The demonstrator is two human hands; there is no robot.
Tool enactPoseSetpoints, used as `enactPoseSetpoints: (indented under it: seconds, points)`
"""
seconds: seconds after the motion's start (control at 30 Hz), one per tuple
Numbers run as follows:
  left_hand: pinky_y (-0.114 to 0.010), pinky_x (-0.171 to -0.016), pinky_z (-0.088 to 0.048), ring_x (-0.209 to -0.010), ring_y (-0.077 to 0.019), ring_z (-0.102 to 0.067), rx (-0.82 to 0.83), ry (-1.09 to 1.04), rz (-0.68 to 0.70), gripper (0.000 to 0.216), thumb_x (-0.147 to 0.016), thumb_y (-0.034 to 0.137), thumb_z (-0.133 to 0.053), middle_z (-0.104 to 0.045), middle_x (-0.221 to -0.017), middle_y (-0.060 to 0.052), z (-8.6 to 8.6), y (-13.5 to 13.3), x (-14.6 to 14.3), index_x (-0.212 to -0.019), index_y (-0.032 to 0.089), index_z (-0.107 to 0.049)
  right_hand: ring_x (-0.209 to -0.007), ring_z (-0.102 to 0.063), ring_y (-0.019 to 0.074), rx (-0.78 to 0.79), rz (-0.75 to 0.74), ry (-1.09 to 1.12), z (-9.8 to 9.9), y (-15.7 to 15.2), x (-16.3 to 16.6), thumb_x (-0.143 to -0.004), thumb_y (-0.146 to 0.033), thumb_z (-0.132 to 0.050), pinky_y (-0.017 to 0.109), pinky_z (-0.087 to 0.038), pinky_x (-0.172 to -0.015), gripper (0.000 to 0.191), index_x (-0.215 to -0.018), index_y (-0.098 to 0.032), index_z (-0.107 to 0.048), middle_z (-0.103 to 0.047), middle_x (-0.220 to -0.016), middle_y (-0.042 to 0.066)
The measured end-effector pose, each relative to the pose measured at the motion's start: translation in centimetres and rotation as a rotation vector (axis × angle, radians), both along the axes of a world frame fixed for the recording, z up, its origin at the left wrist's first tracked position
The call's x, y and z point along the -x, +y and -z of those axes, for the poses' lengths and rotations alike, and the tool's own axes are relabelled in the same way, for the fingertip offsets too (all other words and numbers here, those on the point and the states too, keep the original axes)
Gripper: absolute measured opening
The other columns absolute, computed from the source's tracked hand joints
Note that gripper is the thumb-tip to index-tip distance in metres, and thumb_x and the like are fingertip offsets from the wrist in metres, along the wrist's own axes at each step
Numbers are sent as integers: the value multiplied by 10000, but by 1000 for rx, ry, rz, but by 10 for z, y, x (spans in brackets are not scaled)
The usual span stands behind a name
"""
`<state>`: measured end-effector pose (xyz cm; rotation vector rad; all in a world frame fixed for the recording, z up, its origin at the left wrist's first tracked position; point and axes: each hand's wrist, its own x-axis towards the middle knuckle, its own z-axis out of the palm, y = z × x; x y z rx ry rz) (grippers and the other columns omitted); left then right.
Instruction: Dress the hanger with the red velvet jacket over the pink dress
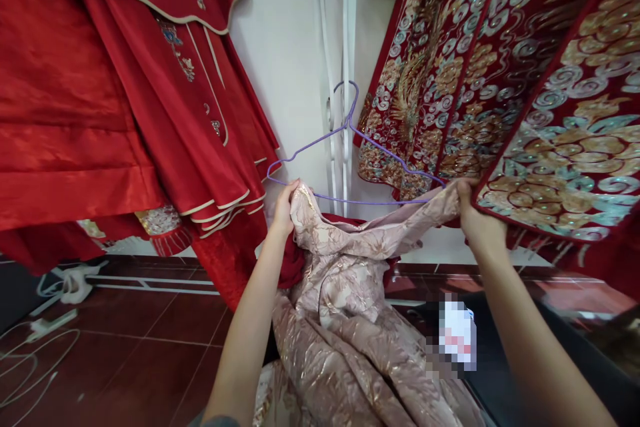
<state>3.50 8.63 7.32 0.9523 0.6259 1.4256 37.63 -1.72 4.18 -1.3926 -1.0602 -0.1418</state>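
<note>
A pale pink brocade dress [350, 280] with gold patterning stretches between my two hands and drapes down toward me. My left hand [283, 210] pinches its left shoulder edge, close to the left end of a purple wire hanger [310, 145]. On the other side my right hand [473, 210] grips the right shoulder edge, by the hanger's right end. The hanger's left end sticks out past the fabric, while its right end meets the dress near my right hand. Its hook is up at the white upright poles [346, 60]. Fingertips of both hands are partly hidden.
Red garments [175, 100] hang at the left and embroidered red-and-gold garments [500, 80] at the right. White rack legs [150, 285], a power strip [53, 325] and loose cables lie low on the left, over the tiled floor [145, 360]. A blurred-out white item [457, 333] rests on a dark surface.
</note>
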Motion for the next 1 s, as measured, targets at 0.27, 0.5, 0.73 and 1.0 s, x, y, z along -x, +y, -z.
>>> enactPoseSetpoints:
  seconds: [0.27,0.5,0.73,1.0]
  points:
    - [-265,-605,-476,-629,-162,-638,-33,37,80,265,-650,400,-677,-687,-692,-12,5,-5,-3,-774,188,-578,-919,-628,241,-191,-133,-262,-66,48,31,-847,-344,-576,381,-482,-877,195,-833,-197,-703,-701,-894,91]
    - [-247,-633,-456,-654,-143,-611,-107,76,71,253,-704,415,-660,-695,-784,-16,8,-10,-6,-786,186,-589,-894,-690,239,-6,-297,-257,-65,65,46,-864,-373,-584,356,-511,-841,251,-967,-202,-736,-753,-966,59]
    - [-241,-845,-425,-903,-175,-593,-350,435,-490,187,-791,387,-617,-663,-857,-1,13,16,46,-806,204,-654,-974,-685,238,-89,-214,-327,-65,69,28,-871,-380,-588,353,-507,-897,259,-1012,-224,-740,-743,-1043,57]
    - [-250,-794,-439,-863,-181,-585,-323,529,-469,275,-781,446,-622,-684,-875,-27,14,21,90,-853,188,-687,-972,-680,240,-65,-271,-356,-68,68,21,-880,-380,-590,354,-503,-900,294,-1046,-192,-744,-734,-1078,82]
